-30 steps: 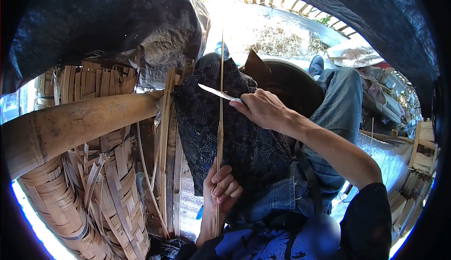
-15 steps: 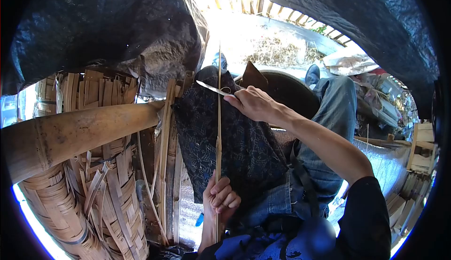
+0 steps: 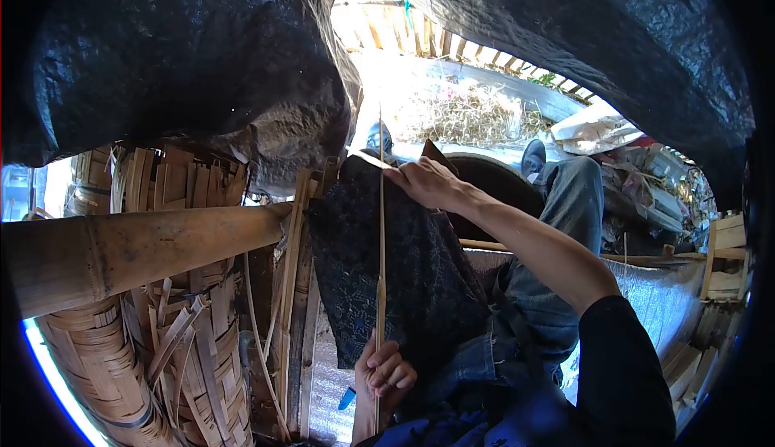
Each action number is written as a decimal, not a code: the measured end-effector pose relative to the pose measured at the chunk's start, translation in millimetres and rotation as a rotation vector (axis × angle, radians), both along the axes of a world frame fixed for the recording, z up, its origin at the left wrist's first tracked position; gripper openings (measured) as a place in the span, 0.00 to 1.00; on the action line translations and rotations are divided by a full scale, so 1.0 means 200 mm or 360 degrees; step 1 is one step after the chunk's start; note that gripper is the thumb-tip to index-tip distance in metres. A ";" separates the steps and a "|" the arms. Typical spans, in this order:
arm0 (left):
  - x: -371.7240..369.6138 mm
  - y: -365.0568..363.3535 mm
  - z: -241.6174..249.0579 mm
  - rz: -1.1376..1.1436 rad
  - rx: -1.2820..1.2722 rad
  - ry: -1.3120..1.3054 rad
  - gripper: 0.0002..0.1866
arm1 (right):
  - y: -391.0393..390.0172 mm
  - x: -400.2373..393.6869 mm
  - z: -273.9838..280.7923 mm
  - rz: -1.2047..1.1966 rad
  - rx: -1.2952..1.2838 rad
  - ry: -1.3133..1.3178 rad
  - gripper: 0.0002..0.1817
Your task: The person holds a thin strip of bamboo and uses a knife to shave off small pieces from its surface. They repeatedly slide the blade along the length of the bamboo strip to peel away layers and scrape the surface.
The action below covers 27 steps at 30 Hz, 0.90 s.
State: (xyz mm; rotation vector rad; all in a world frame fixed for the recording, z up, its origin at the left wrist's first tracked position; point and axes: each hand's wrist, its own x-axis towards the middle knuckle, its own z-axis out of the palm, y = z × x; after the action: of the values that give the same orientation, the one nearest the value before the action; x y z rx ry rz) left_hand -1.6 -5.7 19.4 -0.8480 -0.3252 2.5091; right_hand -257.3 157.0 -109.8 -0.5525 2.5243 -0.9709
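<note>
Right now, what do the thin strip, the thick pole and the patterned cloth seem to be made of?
Thin strip: probably split bamboo, matte, judging by its straw colour and slender, straight shape; not certain.
Thick pole: most likely bamboo, smooth with a slight sheen; a node ring shows.
Patterned cloth: dark matte fabric, shown by its soft drape; the fibre cannot be told.

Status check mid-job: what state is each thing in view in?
Left hand: closed around the strip
Right hand: closed on the knife
Knife: blade bare, crossing the strip
Strip: long, straight, unbent
Patterned cloth: draped over the lap
Woven bamboo: some ends loose
Dark sheeting: hanging, creased
</note>
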 end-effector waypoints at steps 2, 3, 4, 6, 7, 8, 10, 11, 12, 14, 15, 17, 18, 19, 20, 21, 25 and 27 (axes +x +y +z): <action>0.06 -0.02 0.02 -0.0025 -0.0013 0.0006 0.27 | 0.01 -0.06 -0.01 -0.0086 0.0062 -0.0052 0.36; 0.13 -0.05 -0.02 -0.0089 -0.0056 -0.0055 0.27 | 0.02 -0.12 0.05 0.0024 0.0270 -0.0235 0.28; 0.14 -0.05 -0.01 -0.0093 -0.0054 -0.0042 0.27 | 0.04 -0.16 -0.06 0.0019 0.0271 -0.0223 0.28; 0.16 -0.05 0.06 -0.0072 -0.0100 -0.0114 0.26 | 0.13 -0.24 -0.40 0.0102 0.0539 0.0671 0.20; 0.17 -0.06 0.09 -0.0048 -0.0126 -0.0120 0.26 | 0.20 -0.31 -0.36 0.0052 0.0815 0.0277 0.20; 0.16 -0.07 0.10 -0.0039 -0.0130 -0.0106 0.26 | 0.25 -0.36 -0.33 0.0002 0.1076 -0.0124 0.24; 0.14 -0.08 0.12 -0.0018 -0.0239 -0.0051 0.25 | 0.33 -0.30 -0.31 -0.0117 0.0930 -0.0102 0.22; 0.12 -0.09 0.09 -0.0086 -0.0206 -0.0024 0.25 | 0.37 -0.26 -0.31 -0.0241 0.0797 -0.0092 0.21; 0.09 -0.11 0.06 -0.0064 -0.0198 -0.0011 0.25 | 0.42 -0.22 -0.29 -0.0368 0.0668 -0.0083 0.21; 0.02 -0.14 0.02 -0.0612 -0.0779 0.0083 0.26 | 0.51 -0.14 -0.25 -0.0480 0.0558 -0.0076 0.21; -0.02 -0.13 0.03 -0.0602 -0.0764 0.0070 0.26 | 0.55 -0.07 -0.19 -0.0612 0.0312 -0.0063 0.22; -0.14 -0.09 0.05 -0.1287 -0.1996 0.0180 0.26 | 0.59 0.06 -0.04 -0.0728 0.0071 -0.0060 0.23; -0.17 -0.05 0.06 -0.1283 -0.1995 0.0168 0.26 | 0.60 0.14 0.05 -0.0691 0.0049 -0.0095 0.23; -0.19 -0.01 0.08 -0.1389 -0.2229 0.0184 0.26 | 0.60 0.21 0.12 -0.0665 0.0020 -0.0129 0.23; -0.19 0.02 0.10 -0.1505 -0.2464 0.0203 0.25 | 0.59 0.29 0.16 -0.0576 0.0003 0.0063 0.21; -0.17 0.00 0.05 -0.1539 -0.2450 0.0327 0.25 | 0.57 0.35 0.25 -0.0509 -0.0044 0.0070 0.20; -0.16 0.05 0.03 -0.1564 -0.2678 0.0414 0.26 | 0.42 0.52 0.46 -0.0312 -0.0272 -0.0094 0.20; -0.17 0.07 0.05 -0.1621 -0.2803 0.0469 0.27 | 0.34 0.59 0.43 -0.0189 -0.0271 0.0023 0.20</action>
State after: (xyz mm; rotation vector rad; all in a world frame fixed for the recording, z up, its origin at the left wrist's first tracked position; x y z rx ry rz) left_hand -35.6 7.9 30.0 -0.7169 2.0447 1.3231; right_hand -139.9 224.8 -24.3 -0.4634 2.5266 -1.2376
